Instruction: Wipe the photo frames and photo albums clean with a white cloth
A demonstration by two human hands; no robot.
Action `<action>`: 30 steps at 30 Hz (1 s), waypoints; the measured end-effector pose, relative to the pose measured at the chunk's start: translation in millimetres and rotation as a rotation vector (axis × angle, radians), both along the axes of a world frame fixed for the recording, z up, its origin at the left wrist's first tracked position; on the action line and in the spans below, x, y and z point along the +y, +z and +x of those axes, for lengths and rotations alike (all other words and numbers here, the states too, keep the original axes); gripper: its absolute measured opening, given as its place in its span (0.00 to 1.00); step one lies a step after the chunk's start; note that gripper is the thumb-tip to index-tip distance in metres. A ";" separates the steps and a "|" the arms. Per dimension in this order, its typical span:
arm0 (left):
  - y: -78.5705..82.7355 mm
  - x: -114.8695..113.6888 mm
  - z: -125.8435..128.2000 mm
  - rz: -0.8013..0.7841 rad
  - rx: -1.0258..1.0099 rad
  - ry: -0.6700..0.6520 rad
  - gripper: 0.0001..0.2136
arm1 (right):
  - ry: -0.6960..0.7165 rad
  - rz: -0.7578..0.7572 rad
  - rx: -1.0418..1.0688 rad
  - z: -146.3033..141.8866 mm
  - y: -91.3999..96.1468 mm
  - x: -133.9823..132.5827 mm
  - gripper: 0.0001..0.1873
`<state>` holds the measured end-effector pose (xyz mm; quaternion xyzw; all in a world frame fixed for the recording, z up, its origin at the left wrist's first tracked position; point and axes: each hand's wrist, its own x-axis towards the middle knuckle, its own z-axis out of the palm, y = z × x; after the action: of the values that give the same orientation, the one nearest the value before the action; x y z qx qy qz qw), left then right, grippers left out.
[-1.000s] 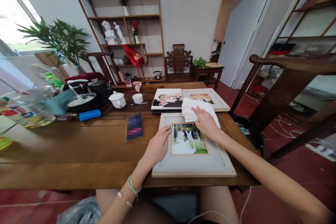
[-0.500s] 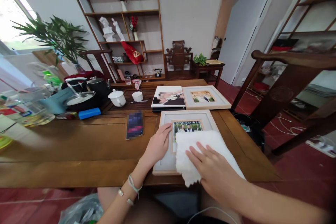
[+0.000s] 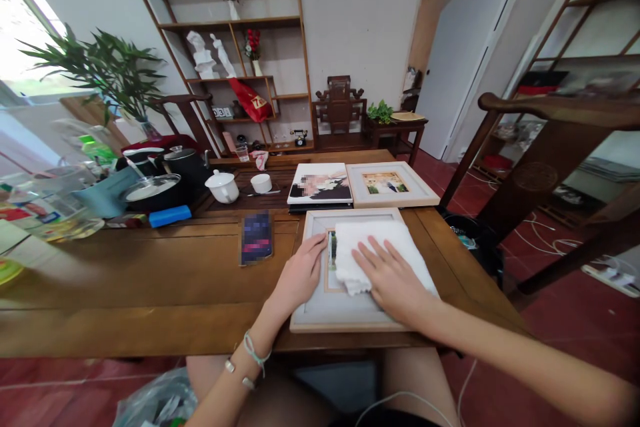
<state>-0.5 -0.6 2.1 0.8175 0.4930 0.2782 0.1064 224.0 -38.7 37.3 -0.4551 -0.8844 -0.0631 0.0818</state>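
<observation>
A light-wood picture frame (image 3: 311,310) lies flat near the table's front edge, and a small photo inside it is mostly covered. Over the photo is a white cloth (image 3: 405,243), slightly ragged at its lower left edge. My right hand (image 3: 393,277) rests flat on the cloth with its fingers stretched out, pressing it against the frame. My left hand (image 3: 301,273) lies across the frame's left side, fingers extended, with the fingertips by the photo's left border. A bracelet (image 3: 254,352) circles the left wrist.
Behind the frame sit a photo album (image 3: 320,185) and a second picture frame (image 3: 425,197). A phone (image 3: 257,239) lies left on the wooden table (image 3: 150,283). Farther left are a white lidded cup (image 3: 223,187), a blue object (image 3: 171,216) and pots. A chair (image 3: 530,167) stands right.
My right hand has slid the white cloth away from me, up the frame, so it now covers most of the photo. The left hand has stayed in place.
</observation>
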 end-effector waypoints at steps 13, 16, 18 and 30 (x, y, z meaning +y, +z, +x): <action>0.8 -0.1 0.7 -0.008 0.000 -0.007 0.18 | -0.114 0.023 0.013 -26.3 9.3 78.5 0.32; 3.3 -1.5 1.7 -0.016 -0.001 0.003 0.18 | -0.058 -0.009 -0.053 -32.4 7.6 53.2 0.31; 5.0 -2.4 2.3 -0.032 -0.003 0.004 0.19 | -0.015 -0.055 -0.090 -32.3 9.5 29.7 0.31; -0.4 -0.8 -5.1 -0.077 -0.105 -0.068 0.23 | 0.173 0.032 -0.071 -54.9 25.6 -70.3 0.26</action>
<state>-5.5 -1.4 1.7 0.8135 0.4688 0.2978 0.1727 169.1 -109.1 62.9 -0.3731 -0.9216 -0.0863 0.0627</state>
